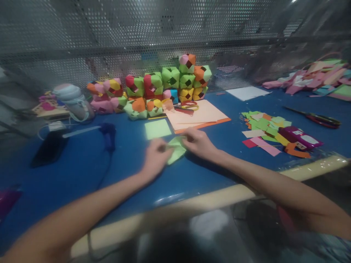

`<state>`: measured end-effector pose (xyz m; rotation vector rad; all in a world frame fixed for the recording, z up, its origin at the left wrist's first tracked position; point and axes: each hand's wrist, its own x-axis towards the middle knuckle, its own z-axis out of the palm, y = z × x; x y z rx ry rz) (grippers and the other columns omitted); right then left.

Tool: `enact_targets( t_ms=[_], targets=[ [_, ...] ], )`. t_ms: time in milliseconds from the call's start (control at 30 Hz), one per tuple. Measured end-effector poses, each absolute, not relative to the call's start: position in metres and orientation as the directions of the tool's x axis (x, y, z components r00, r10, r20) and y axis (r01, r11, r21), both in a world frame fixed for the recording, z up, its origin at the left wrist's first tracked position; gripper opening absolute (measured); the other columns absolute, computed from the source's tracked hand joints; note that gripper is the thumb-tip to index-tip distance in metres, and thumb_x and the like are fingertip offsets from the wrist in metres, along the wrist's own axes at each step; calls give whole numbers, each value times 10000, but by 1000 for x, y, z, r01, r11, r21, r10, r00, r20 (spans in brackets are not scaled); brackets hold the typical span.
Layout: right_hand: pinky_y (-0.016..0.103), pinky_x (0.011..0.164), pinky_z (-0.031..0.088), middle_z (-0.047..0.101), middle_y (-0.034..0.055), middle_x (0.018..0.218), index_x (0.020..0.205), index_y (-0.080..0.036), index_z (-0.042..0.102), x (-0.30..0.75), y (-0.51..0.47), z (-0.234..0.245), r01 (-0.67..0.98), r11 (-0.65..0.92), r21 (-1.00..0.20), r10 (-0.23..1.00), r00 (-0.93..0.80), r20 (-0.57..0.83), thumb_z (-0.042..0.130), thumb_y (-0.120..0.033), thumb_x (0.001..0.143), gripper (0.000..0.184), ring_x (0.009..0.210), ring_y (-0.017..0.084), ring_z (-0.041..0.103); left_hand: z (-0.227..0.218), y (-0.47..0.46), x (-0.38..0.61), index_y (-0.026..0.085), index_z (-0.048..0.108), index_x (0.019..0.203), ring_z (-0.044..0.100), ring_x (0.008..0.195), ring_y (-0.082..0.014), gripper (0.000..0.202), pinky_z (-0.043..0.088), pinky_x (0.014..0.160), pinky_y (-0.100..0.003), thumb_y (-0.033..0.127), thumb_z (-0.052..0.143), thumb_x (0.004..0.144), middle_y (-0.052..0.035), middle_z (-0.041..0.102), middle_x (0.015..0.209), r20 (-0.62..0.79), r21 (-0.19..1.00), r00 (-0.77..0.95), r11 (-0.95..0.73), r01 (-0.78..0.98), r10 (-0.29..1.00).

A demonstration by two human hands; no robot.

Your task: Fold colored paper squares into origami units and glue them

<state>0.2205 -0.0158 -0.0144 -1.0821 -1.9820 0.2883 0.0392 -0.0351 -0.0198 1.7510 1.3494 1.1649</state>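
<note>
Between my two hands is a pale green sheet of paper (177, 150), partly folded, held just above the blue table. My left hand (156, 157) pinches its left edge. At the upper right corner, the fingers of my right hand (199, 143) are closed on the same paper. Just behind it lies a flat pale green square of paper (157, 129). Farther back, peach paper sheets (205, 113) carry scissors (189, 106). Folded paper cubes (171, 77) in green, orange, pink, red and yellow are stacked along the back.
Paper scraps (263, 126) and a purple packet (300, 138) lie to the right, with dark-handled scissors (323, 119) beyond. A blue glue gun (109, 135), a phone (51, 148) and a bottle (72, 102) are on the left. A perforated metal panel (137, 25) stands behind.
</note>
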Motion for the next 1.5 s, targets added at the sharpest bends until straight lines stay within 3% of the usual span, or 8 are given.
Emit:
enact_targets(
  t_ms=[167, 367, 600, 733, 867, 1033, 1267, 1500],
  targets=[
    [233, 550, 366, 537, 5, 655, 715, -173, 555, 217, -24, -12, 549, 640, -538, 758, -332, 562, 496, -154, 779, 89, 574, 108, 449, -20, -35, 39, 176, 512, 593, 532, 941, -185, 168, 412, 808, -316, 248, 644, 669, -52, 559, 1033, 287, 866, 107, -305, 397, 952],
    [244, 577, 396, 576, 20, 688, 747, -170, 583, 214, -28, -9, 484, 666, -567, 742, -355, 569, 504, -178, 804, 97, 610, 117, 484, -18, -36, 41, 176, 485, 602, 567, 968, -201, 193, 420, 841, -344, 270, 617, 708, -74, 613, 1064, 233, 923, 189, -278, 265, 954],
    [224, 544, 390, 587, 0, 658, 751, -166, 555, 215, -35, 3, 472, 468, -747, 884, -250, 395, 542, -322, 812, 168, 571, 101, 491, -21, -35, 42, 170, 541, 786, 566, 797, -168, 191, 442, 744, -311, 311, 631, 692, -47, 635, 867, 146, 968, 59, -155, 200, 988],
    [226, 506, 316, 515, -22, 550, 603, -176, 493, 214, -37, 2, 627, 401, -668, 916, -293, 275, 547, -393, 796, 295, 516, 92, 419, -23, -33, 42, 178, 514, 856, 573, 806, -153, 229, 449, 739, -286, 265, 636, 683, -32, 608, 877, 167, 973, 9, -166, 163, 986],
    [230, 528, 306, 522, -15, 554, 597, -169, 520, 211, -37, -4, 671, 385, -634, 922, -312, 229, 533, -332, 799, 260, 530, 94, 425, -20, -33, 42, 177, 570, 956, 576, 912, -167, 259, 439, 821, -299, 213, 609, 703, -52, 626, 985, 207, 953, 22, -207, 220, 978],
    [224, 540, 300, 563, 7, 613, 633, -160, 549, 213, -36, -8, 688, 501, -525, 859, -326, 394, 491, -268, 808, 214, 553, 94, 436, -15, -35, 41, 167, 665, 920, 594, 876, -190, 227, 451, 808, -326, 284, 599, 736, -54, 683, 954, 181, 931, 99, -203, 303, 979],
    [246, 537, 254, 571, 28, 612, 658, -157, 565, 216, -33, -12, 758, 630, -169, 681, -435, 589, 441, -282, 843, 256, 529, 98, 387, -18, -34, 42, 152, 664, 916, 590, 727, -143, 235, 452, 669, -257, 246, 614, 707, -31, 691, 855, 134, 953, 102, -156, 258, 986],
    [242, 549, 270, 535, 7, 569, 632, -167, 523, 215, -31, -15, 711, 693, -120, 595, -470, 652, 443, -236, 823, 218, 512, 97, 363, -19, -34, 44, 145, 623, 869, 515, 591, -103, 203, 390, 549, -214, 233, 622, 686, 7, 625, 710, 114, 955, 66, -128, 267, 991]
  ],
)
